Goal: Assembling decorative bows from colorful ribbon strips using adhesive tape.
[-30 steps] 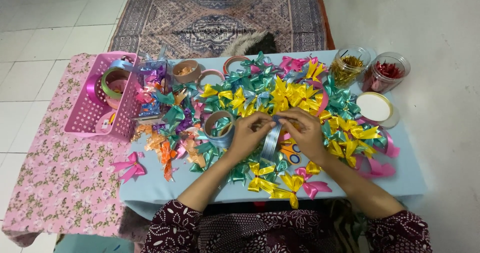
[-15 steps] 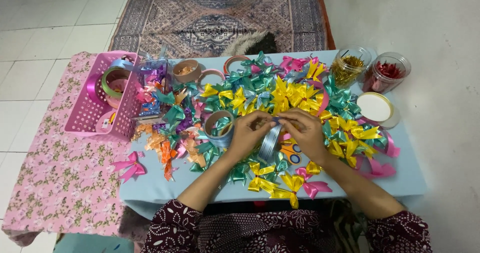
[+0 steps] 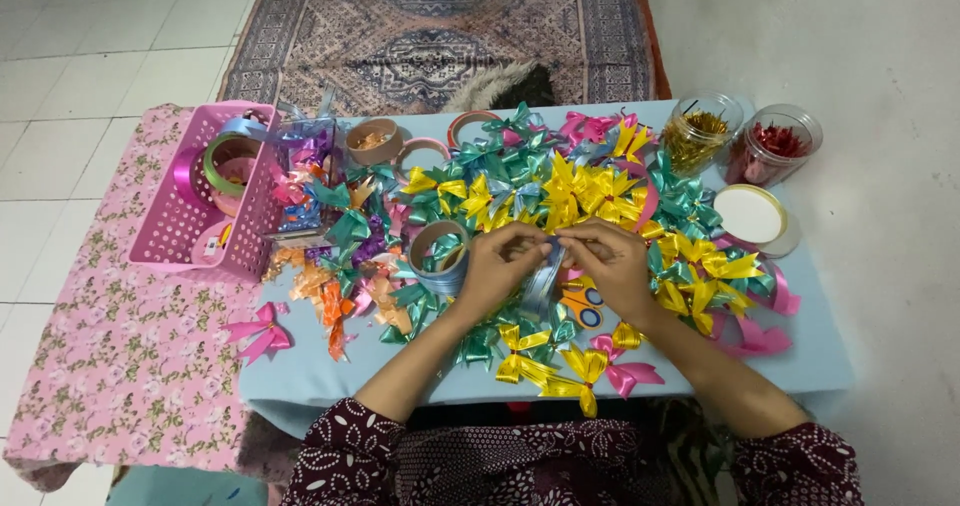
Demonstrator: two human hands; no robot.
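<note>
Your left hand point(image 3: 497, 266) and right hand point(image 3: 606, 262) meet mid-table, fingers of both pinched on a pale blue ribbon strip point(image 3: 541, 286) hanging toward the near edge; a ribbon roll point(image 3: 438, 256) sits just left; bows point(image 3: 540, 191) blanket the blue table point(image 3: 300, 376).

Light-blue shiny ribbon strip point(image 3: 543, 284) at centre. Yellow, teal and pink glossy ribbon bows point(image 3: 560, 191) at 12 o'clock. Pink perforated plastic basket point(image 3: 190, 228) at 9 o'clock. Pale-blue table cover point(image 3: 320, 376). Pink floral cloth point(image 3: 110, 366) at 8 o'clock. Maroon dotted sleeves point(image 3: 345, 456) at 6 o'clock.
</note>
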